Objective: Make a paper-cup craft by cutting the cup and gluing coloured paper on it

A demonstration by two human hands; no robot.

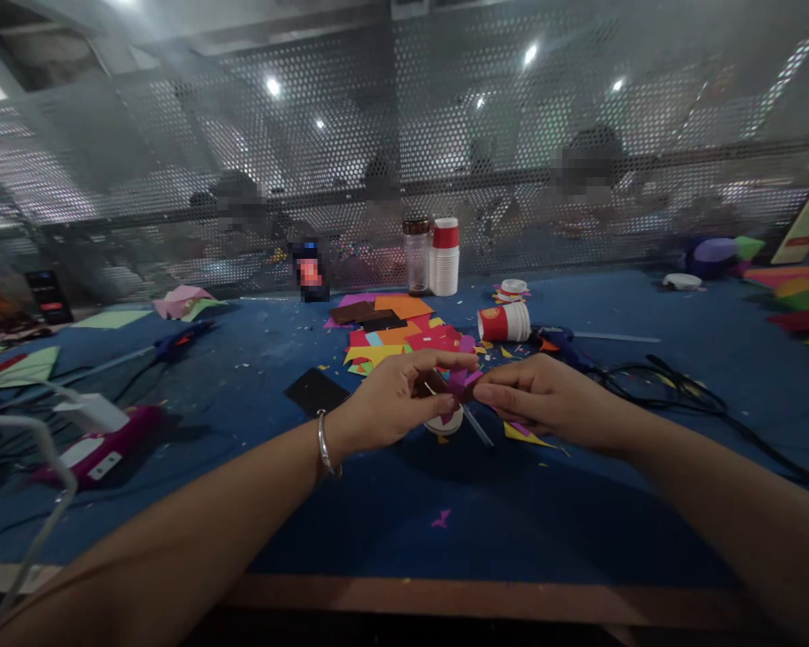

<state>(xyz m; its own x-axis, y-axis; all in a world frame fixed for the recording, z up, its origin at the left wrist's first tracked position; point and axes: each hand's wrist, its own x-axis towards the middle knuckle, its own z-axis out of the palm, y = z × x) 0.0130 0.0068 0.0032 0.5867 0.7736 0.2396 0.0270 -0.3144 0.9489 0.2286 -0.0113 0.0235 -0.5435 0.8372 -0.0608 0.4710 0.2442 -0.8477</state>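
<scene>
Above the middle of the table, my left hand (395,400), with a silver bangle on its wrist, holds a small purple paper piece (457,381) between thumb and fingers. From the other side my right hand (546,400) pinches at the edge of that piece with thumb and forefinger. Just below my left fingertips shows a white round thing (445,422), partly covered by the hand. A thin translucent stick (478,427) slants down beside it. Yellow and purple paper scraps (526,434) lie under my right hand.
Coloured paper sheets (397,310) and offcuts lie behind my hands. A red-and-white paper cup stack (505,322) lies sideways. Upright cups (444,261) stand beside a clear bottle (416,261). Glue guns (182,340) with cables and a purple power strip (108,449) flank me.
</scene>
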